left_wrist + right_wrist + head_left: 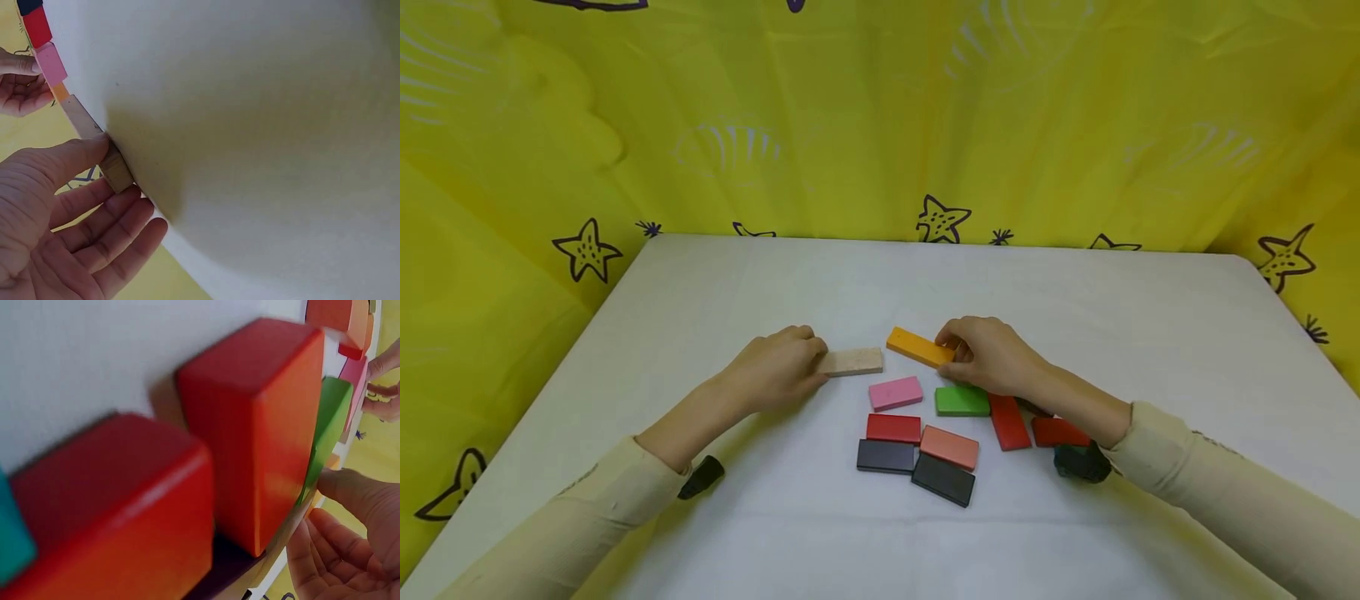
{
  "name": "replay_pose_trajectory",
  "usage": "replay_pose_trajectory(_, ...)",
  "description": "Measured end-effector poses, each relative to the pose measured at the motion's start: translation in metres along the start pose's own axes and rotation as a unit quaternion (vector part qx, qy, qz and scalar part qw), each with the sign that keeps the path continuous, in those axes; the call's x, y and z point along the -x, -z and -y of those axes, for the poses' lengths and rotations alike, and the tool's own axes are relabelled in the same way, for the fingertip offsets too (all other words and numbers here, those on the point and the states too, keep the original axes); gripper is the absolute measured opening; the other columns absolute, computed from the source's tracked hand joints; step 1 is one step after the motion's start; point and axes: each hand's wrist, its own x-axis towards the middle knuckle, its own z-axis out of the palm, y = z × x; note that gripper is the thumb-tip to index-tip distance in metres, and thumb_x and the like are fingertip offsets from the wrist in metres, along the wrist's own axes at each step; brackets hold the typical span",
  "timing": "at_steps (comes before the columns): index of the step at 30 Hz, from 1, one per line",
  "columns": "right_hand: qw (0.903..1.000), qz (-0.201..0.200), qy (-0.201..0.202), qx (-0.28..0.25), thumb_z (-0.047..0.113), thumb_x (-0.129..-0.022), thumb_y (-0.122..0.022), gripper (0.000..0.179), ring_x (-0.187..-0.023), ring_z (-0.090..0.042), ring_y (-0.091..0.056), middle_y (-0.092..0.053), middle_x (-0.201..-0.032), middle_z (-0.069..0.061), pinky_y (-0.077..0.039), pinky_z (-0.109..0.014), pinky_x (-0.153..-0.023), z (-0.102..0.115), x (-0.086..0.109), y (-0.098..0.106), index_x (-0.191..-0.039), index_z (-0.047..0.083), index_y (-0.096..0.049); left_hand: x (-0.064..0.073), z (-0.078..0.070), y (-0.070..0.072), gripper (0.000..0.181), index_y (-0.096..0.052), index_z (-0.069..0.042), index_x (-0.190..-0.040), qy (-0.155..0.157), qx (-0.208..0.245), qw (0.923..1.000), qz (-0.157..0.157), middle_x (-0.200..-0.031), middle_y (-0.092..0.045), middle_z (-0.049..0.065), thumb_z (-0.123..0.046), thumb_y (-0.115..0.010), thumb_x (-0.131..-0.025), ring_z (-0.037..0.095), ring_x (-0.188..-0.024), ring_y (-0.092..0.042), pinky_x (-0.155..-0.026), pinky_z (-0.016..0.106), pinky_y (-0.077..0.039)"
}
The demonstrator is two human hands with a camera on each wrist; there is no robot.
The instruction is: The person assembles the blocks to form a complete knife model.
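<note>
My left hand (782, 368) pinches the left end of a plain wooden block (857, 362). In the left wrist view the thumb lies on one side of that wooden block (117, 169) and the fingers on the other. Opposite it, my right hand (1000, 354) holds the right end of a yellow-orange block (916, 345) between thumb and fingers. The two blocks lie at an angle to each other, a small gap between their near ends. Just in front of them are a pink block (896, 393) and a green block (962, 402).
Nearer me lie a red block (893, 428), a salmon block (950, 447) and two black blocks (943, 479). Under the right forearm are two more red blocks (1011, 422) and a partly hidden dark one. A yellow patterned curtain (850, 125) hangs behind the white table (760, 275).
</note>
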Motion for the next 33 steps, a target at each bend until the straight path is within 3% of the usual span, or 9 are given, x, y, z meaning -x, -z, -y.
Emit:
replay_pose_trajectory(4,1.0,0.003,0.0,-0.002,0.011,-0.088,-0.08,0.033,-0.079,-0.019,-0.057,-0.066,-0.089,-0.007,-0.051,-0.03,-0.072,-0.001,0.0,0.0,-0.115,-0.004,-0.069,-0.002,0.004,-0.001,0.02,-0.071,-0.003,-0.106,-0.014,0.003,0.9999,-0.006,-0.09,-0.061,0.003,-0.018,-0.075,-0.093,0.017,-0.079,-0.054,-0.064,0.034,-0.052)
replay_pose_trajectory(9,1.0,0.003,-0.001,-0.002,0.011,-0.088,-0.08,0.033,-0.08,-0.019,-0.056,-0.066,-0.089,-0.008,-0.05,-0.03,-0.072,-0.001,-0.001,0.0,-0.114,-0.004,-0.069,-0.008,0.014,0.004,0.018,-0.071,-0.003,-0.106,-0.007,0.01,0.9999,-0.01,-0.091,-0.061,0.004,-0.016,-0.073,-0.093,0.018,-0.08,-0.055,-0.065,0.036,-0.052)
replay_pose_trajectory(17,1.0,0.005,-0.008,-0.001,0.01,-0.088,-0.079,0.033,-0.079,-0.02,-0.054,-0.063,-0.087,-0.008,-0.048,-0.029,-0.07,0.001,-0.001,0.0,-0.115,-0.005,-0.068,-0.032,0.031,0.015,0.016,-0.07,-0.004,-0.103,0.007,0.009,0.9998,-0.015,-0.092,-0.061,0.006,-0.016,-0.073,-0.093,0.021,-0.08,-0.055,-0.064,0.039,-0.049)
replay_pose_trajectory(24,0.9999,0.008,-0.007,-0.004,0.009,-0.089,-0.078,0.031,-0.078,-0.019,-0.054,-0.062,-0.087,-0.008,-0.047,-0.028,-0.068,0.001,-0.002,0.0,-0.115,-0.005,-0.068,-0.053,0.045,0.021,0.027,-0.071,0.0,-0.115,0.015,0.0,0.9999,-0.005,-0.104,-0.067,0.012,-0.017,-0.072,-0.094,0.026,-0.089,-0.059,-0.075,0.047,-0.053)
replay_pose_trajectory(33,0.9998,0.013,-0.014,-0.009,0.009,-0.088,-0.078,0.031,-0.078,-0.019,-0.054,-0.062,-0.087,-0.008,-0.048,-0.027,-0.068,0.003,-0.005,0.0,-0.114,-0.005,-0.068,-0.067,0.054,0.022,0.027,-0.07,0.003,-0.117,0.02,0.013,0.9996,0.012,-0.107,-0.068,0.014,-0.014,-0.069,-0.096,0.028,-0.092,-0.059,-0.08,0.051,-0.052)
